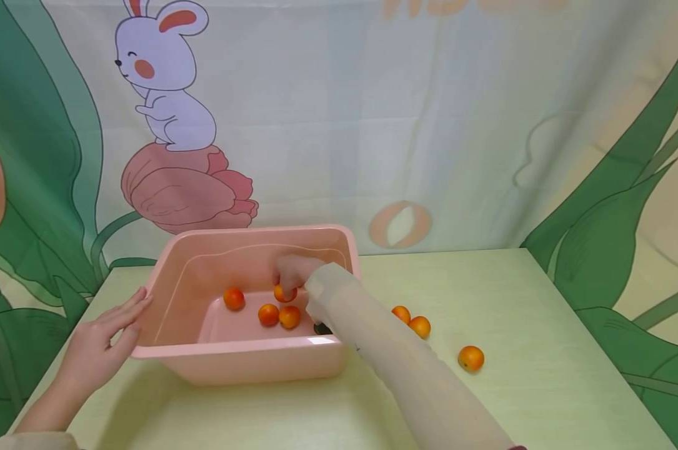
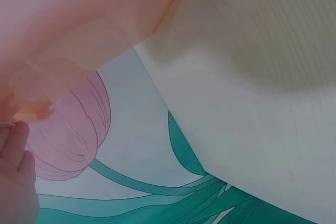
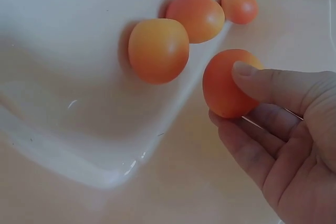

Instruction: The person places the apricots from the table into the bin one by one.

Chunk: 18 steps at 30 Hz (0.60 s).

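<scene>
My right hand (image 1: 296,272) is down inside a pink plastic bin (image 1: 249,362), pinching a small orange-red tomato (image 3: 228,85) between thumb and fingers. Below it on the bin's floor lie a redder tomato (image 1: 268,315) and a yellower tomato (image 1: 290,317), side by side. Another tomato (image 1: 234,299) sits farther left in the bin. At the bin's left side, my left hand (image 1: 99,340) rests with extended fingers touching the rim. In the left wrist view, only part of the left hand (image 2: 18,177) shows at the lower left, beside the pink plastic.
Right of the bin, two tomatoes (image 1: 420,327) lie together, one partly behind my right sleeve (image 1: 406,362). A single tomato (image 1: 471,359) is farther right on the pale table (image 1: 541,387). A printed curtain (image 1: 316,125) hangs close behind the bin.
</scene>
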Available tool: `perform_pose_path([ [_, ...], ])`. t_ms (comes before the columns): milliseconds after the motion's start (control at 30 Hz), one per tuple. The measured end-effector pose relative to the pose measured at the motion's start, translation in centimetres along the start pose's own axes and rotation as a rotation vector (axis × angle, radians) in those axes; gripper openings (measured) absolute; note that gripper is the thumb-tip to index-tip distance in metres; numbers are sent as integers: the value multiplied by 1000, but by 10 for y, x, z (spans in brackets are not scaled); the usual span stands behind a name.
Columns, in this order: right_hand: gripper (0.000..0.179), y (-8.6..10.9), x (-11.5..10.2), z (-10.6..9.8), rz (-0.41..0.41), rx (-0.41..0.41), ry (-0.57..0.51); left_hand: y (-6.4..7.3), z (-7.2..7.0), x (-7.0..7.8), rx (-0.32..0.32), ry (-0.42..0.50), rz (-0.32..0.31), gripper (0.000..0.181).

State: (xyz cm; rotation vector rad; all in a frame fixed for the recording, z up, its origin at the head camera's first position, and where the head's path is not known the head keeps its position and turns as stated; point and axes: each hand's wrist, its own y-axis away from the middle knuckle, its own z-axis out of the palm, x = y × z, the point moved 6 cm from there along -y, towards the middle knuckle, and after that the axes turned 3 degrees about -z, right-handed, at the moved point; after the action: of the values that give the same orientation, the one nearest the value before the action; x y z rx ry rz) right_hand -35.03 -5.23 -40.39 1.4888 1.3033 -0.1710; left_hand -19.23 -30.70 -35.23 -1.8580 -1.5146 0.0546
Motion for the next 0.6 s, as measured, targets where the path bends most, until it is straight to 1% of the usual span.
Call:
perform_pose_path([
  [200, 38, 3, 4, -1, 40, 27, -61, 0, 0, -1, -4, 1, -7, 38],
  [367, 34, 4, 6, -2, 74, 61, -80, 0, 1, -1, -9, 5, -14, 38],
  [467, 31, 28, 1, -4, 77, 70, -82, 0, 0, -1, -12, 2, -14, 38],
  [567, 28, 48, -4, -6, 79, 72, -91, 0, 0, 0, -15, 2, -16, 38],
  [600, 27, 53, -7, -6, 62, 67, -74, 0, 0, 0, -14, 5, -15, 37],
])
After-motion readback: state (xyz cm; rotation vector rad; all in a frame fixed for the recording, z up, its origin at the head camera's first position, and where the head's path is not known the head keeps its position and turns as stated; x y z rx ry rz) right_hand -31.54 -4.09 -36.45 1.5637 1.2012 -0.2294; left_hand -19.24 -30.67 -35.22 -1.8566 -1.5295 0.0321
